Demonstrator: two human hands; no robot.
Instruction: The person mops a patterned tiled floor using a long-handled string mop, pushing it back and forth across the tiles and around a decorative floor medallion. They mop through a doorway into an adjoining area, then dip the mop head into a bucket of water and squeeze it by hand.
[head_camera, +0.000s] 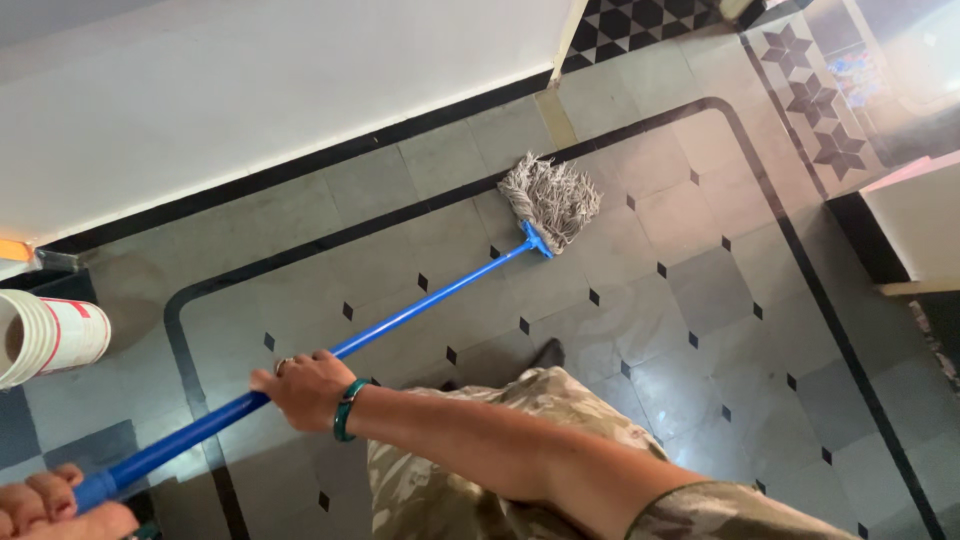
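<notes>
While both hands are wrapped around its blue handle, the mop (400, 312) stretches slantwise across the floor (700, 300), from the lower left corner of the view up toward the wall. Its head (551, 199) is a thick bunch of grey-white strings fixed in a blue clamp, spread flat on the tiles just inside the black inlaid border line (180, 330) and near the dark strip at the foot of the white wall (250, 90). The right hand (305, 387), with a ring on one finger and a green bangle (345, 408) at the wrist, is clamped over the middle of the handle; the left hand (45, 505), partly cut off by the frame, is closed on the very end of it. Grey tiles with small black diamonds at their corners cover the floor, and they look glossy. A white bucket (50, 335) with a red stripe stands at the left edge, beside the handle but apart from it. Camouflage trousers (450, 480) and a dark shoe (549, 353) show below the arm. A patterned black-and-white strip (820, 110) runs along the far right corner.
</notes>
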